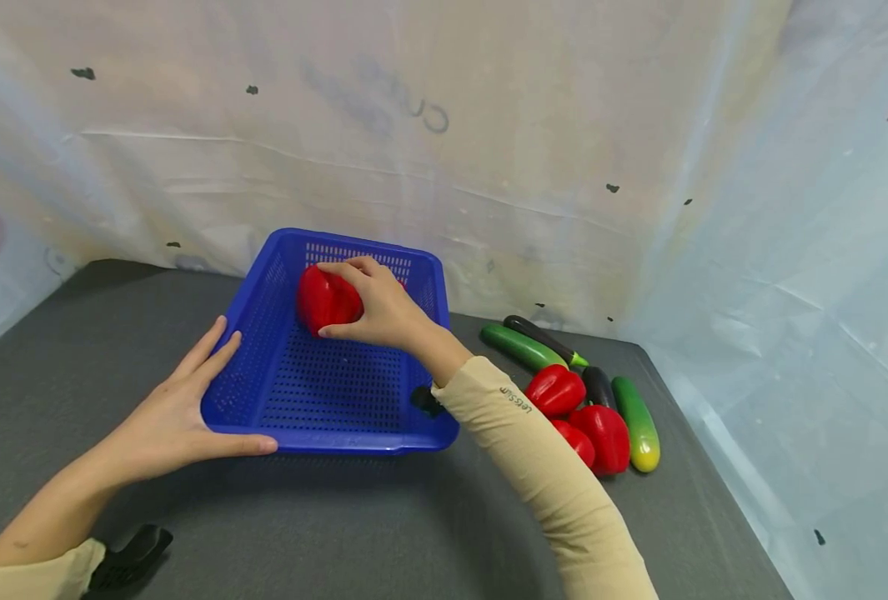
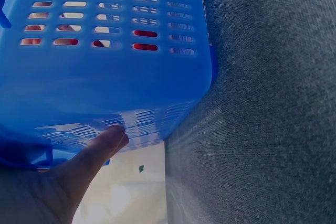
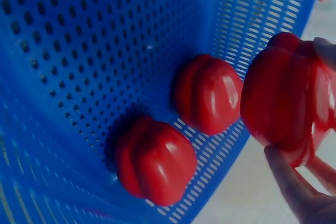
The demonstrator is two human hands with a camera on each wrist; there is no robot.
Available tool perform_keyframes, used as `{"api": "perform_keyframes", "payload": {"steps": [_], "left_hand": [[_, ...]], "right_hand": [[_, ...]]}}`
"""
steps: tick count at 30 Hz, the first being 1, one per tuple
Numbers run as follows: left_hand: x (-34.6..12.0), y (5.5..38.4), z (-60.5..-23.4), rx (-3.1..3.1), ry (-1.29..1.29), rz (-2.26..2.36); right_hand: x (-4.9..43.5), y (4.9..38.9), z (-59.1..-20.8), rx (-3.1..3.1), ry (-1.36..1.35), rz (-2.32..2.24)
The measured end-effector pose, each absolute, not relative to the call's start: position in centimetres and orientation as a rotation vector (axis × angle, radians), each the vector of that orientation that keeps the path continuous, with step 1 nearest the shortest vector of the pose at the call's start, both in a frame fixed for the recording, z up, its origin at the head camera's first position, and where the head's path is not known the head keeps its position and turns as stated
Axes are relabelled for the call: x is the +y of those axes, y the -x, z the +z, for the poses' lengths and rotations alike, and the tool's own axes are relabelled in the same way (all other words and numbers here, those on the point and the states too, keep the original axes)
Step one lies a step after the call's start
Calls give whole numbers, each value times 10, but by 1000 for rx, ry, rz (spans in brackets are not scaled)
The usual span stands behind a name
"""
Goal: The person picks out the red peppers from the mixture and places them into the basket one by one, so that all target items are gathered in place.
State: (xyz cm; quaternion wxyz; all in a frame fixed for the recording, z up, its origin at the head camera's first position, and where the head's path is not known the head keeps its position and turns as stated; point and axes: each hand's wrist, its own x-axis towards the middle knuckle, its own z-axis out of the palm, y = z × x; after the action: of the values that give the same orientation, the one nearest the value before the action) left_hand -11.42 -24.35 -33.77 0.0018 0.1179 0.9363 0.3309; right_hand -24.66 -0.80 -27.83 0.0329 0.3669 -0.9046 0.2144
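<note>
Cream sleeves [image 1: 564, 492] in the foreground; left hand [image 1: 177, 415], fingers spread straight, touching the basket [image 1: 331, 440] at its near left corner; right hand [image 1: 385, 310] gripping a pepper [image 1: 327, 302] between thumb and fingers, over the basket's far part. The right wrist view shows two other peppers [image 3: 156, 162] lying in the basket, largely screened by the hand in the head view. The gripped pepper is red, glossy and deeply lobed

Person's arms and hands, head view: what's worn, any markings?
Left hand, right hand: ungloved. Pale beige fabric left sleeve and matching right sleeve, the latter with small dark lettering near the cuff. A black fitting shows at each cuff.
</note>
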Motion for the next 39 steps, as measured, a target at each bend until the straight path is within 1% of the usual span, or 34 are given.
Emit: {"api": "perform_keyframes", "payload": {"steps": [8, 20, 39], "left_hand": [[-244, 113, -337, 2938, -374, 1055], [-244, 113, -336, 2935, -371, 1053], [-244, 113, -336, 2929, -380, 1065]], "right_hand": [[-18, 247, -292, -2856, -1111, 546], [-28, 248, -304, -2935, -1199, 454], [-47, 250, -314, -3076, -1202, 357]]}}
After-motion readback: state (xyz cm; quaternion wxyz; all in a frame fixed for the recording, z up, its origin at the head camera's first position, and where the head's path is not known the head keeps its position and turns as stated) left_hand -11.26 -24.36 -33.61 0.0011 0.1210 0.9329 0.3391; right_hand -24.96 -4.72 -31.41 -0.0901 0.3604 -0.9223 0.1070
